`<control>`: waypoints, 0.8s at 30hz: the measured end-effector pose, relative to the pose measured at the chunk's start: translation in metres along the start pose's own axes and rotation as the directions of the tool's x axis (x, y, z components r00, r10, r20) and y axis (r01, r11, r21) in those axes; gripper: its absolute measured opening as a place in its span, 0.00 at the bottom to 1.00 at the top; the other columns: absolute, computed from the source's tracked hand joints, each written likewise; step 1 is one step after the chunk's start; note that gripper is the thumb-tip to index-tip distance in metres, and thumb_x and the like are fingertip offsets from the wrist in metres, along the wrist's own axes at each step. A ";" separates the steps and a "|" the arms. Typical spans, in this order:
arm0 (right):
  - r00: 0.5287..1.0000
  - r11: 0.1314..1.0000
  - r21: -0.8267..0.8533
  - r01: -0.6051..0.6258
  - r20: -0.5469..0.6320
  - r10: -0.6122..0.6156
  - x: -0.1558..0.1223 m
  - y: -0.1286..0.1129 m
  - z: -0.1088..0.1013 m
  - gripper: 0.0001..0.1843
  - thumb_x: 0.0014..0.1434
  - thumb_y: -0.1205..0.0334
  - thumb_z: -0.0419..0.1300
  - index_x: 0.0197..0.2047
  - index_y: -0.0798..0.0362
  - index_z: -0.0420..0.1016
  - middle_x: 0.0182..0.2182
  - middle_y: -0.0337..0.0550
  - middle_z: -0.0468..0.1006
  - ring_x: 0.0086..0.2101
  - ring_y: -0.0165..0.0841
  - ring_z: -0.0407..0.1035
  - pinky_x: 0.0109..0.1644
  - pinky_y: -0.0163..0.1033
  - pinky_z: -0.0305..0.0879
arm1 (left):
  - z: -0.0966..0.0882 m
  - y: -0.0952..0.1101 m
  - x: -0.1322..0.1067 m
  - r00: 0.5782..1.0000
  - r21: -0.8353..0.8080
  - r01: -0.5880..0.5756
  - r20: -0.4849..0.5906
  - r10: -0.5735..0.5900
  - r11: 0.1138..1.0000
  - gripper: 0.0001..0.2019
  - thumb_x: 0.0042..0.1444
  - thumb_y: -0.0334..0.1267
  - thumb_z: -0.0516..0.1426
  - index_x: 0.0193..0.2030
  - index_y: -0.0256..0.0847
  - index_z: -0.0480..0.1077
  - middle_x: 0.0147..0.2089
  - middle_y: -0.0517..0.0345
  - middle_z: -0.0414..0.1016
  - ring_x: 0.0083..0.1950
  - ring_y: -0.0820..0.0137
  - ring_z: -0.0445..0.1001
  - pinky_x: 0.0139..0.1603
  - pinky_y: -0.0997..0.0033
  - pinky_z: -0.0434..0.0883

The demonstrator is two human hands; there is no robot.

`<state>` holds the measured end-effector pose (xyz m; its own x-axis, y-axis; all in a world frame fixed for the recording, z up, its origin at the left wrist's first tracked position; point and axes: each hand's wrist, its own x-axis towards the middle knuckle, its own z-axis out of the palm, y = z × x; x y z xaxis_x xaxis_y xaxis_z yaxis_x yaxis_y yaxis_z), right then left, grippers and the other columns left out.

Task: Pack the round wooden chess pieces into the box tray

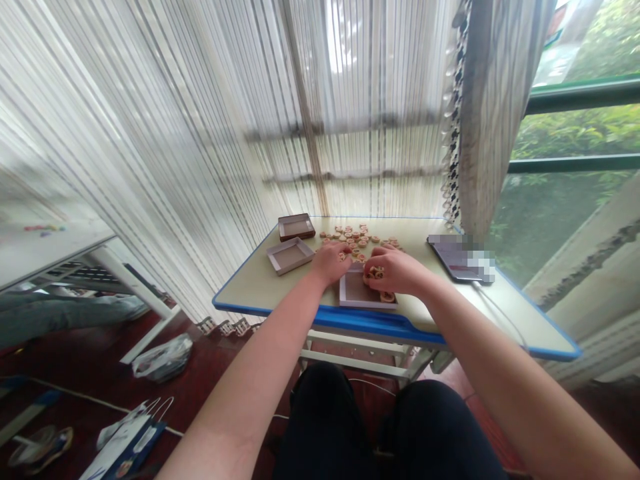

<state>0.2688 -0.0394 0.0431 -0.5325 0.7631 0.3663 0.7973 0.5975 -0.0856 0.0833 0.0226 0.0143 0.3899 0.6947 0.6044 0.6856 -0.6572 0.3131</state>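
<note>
Round wooden Chinese chess pieces (356, 235) with reddish marks lie loose across the back middle of the table. My left hand (331, 262) curls its fingers down at the near edge of this spread, around a chess piece (343, 256). Just to the right, my right hand (400, 269) reaches over a shallow grey box tray (354, 292) at the front edge. Its bent fingers close on a few chess pieces (375, 273) above the tray. Another chess piece (387, 297) sits in the tray's right corner. The fingertips of both hands are partly hidden.
A second shallow tray (291, 256) and a dark-rimmed box (297, 227) stand at the table's left. On the right lies a dark tablet (453, 259) with a white cable (500, 310). The blue-edged table (245, 288) stands against string curtains (370, 153).
</note>
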 end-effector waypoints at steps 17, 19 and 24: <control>0.999 0.999 -0.010 -0.041 -0.014 0.040 0.000 0.001 0.002 0.08 0.47 0.58 0.60 0.31 0.49 0.77 0.31 0.43 0.70 0.35 0.36 0.64 0.39 0.38 0.59 | 0.003 -0.015 0.004 0.963 0.020 0.264 0.044 -0.264 0.964 0.16 0.47 0.26 0.49 0.36 0.42 0.76 0.40 0.56 0.77 0.46 0.66 0.71 0.50 0.66 0.67; 0.999 0.999 -0.001 -0.042 -0.020 0.042 0.000 0.001 0.001 0.08 0.47 0.57 0.60 0.31 0.49 0.77 0.31 0.44 0.70 0.36 0.36 0.64 0.39 0.38 0.59 | 0.004 -0.013 0.004 0.970 0.043 0.221 0.090 -0.224 0.974 0.15 0.51 0.29 0.49 0.37 0.43 0.76 0.43 0.58 0.77 0.48 0.66 0.70 0.53 0.66 0.65; 0.994 0.998 0.032 -0.051 -0.100 0.054 -0.003 0.005 -0.003 0.13 0.49 0.57 0.59 0.38 0.50 0.75 0.37 0.46 0.71 0.41 0.39 0.64 0.44 0.41 0.60 | 0.006 -0.009 0.004 0.963 0.089 0.108 0.239 -0.127 0.990 0.17 0.57 0.37 0.46 0.38 0.48 0.76 0.48 0.65 0.75 0.53 0.68 0.66 0.59 0.65 0.59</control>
<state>0.2750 -0.0395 0.0449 -0.4579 0.7655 0.4521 0.8137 0.5657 -0.1336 0.0818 0.0329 0.0094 0.4357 0.8219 0.3669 0.7759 -0.5496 0.3099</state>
